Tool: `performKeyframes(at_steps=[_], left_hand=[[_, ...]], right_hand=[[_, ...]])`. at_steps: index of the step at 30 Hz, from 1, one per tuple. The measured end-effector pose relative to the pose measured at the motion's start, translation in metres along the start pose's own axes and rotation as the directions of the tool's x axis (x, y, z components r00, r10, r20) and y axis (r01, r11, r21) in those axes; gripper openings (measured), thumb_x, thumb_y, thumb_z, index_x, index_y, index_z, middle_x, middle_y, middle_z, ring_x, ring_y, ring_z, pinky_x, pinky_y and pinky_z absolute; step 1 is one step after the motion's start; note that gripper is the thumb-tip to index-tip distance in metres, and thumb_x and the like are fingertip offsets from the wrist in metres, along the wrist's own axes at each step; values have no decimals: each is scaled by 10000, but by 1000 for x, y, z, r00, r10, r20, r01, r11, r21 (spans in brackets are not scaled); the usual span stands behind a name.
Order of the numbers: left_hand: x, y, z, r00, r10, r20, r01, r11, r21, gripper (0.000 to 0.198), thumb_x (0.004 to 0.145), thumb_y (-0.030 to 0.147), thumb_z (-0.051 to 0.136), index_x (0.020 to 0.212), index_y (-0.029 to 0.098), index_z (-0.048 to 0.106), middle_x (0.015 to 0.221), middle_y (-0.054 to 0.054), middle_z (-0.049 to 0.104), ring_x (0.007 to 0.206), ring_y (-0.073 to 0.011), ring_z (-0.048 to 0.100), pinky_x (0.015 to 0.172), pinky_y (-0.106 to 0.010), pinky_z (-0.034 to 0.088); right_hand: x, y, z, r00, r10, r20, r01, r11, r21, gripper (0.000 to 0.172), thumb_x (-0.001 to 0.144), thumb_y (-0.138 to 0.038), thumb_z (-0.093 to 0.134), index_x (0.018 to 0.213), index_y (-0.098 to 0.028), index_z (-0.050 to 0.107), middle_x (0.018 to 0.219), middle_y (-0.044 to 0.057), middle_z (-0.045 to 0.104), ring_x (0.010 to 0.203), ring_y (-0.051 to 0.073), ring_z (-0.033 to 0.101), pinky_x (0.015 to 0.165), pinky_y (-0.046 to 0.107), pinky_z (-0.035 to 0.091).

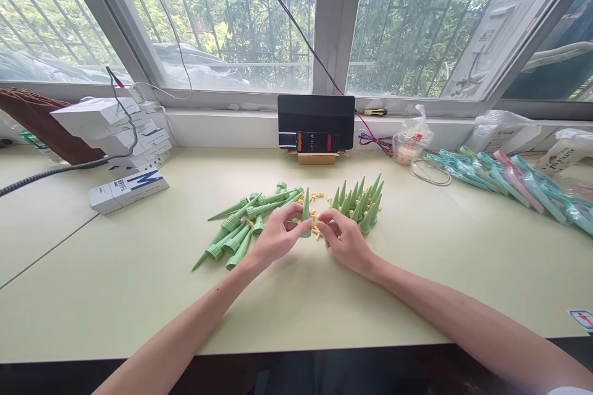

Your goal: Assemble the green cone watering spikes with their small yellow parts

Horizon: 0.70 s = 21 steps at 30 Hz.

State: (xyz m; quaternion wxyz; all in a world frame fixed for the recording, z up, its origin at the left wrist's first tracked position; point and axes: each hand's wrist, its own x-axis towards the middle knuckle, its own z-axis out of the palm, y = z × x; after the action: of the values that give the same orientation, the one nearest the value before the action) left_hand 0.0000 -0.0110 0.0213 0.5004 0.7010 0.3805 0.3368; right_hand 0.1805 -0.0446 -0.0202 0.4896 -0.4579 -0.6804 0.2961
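At the table point(139, 278) centre, the left hand point(277, 237) is pinching an upright cone point(306, 208) with thumb and fingers; the right hand point(345, 241) is pinching a yellow part point(315, 221) touching it. Spikes point(238, 228) are lying left, standing cones point(361, 202) right.

White boxes point(107, 121) at left, dark tablet point(315, 118) by the window, teal clips point(509, 178) at right

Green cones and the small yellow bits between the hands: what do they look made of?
Green cones: likely moulded plastic, matte, uniform in colour, with ribbed collars on those lying down. Yellow bits: probably plastic too, with the same flat, even colour, but too small to be sure.
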Motion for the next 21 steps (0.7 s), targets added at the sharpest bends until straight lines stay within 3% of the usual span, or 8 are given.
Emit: performKeyframes(at_steps=[6, 21], left_hand=[[0, 0, 0, 1000, -12, -16, 12, 1000, -8, 257, 884, 415, 624, 969, 174, 591, 961, -32, 625, 532, -49, 447, 455, -204, 287], [1, -2, 0, 999, 34, 12, -34, 999, -22, 261, 863, 410, 640, 952, 166, 618, 948, -42, 651, 531, -55, 493, 471, -208, 322]], right_hand=[[1, 1, 1, 1000, -22, 8, 21, 1000, 22, 179, 958, -369, 529, 979, -193, 551, 801, 13, 595, 512, 105, 528, 492, 247, 443], [1, 6, 0, 1000, -10, 17, 10, 999, -53, 285, 989, -390, 466, 809, -187, 552, 575, -35, 500, 498, 118, 477, 506, 244, 399]])
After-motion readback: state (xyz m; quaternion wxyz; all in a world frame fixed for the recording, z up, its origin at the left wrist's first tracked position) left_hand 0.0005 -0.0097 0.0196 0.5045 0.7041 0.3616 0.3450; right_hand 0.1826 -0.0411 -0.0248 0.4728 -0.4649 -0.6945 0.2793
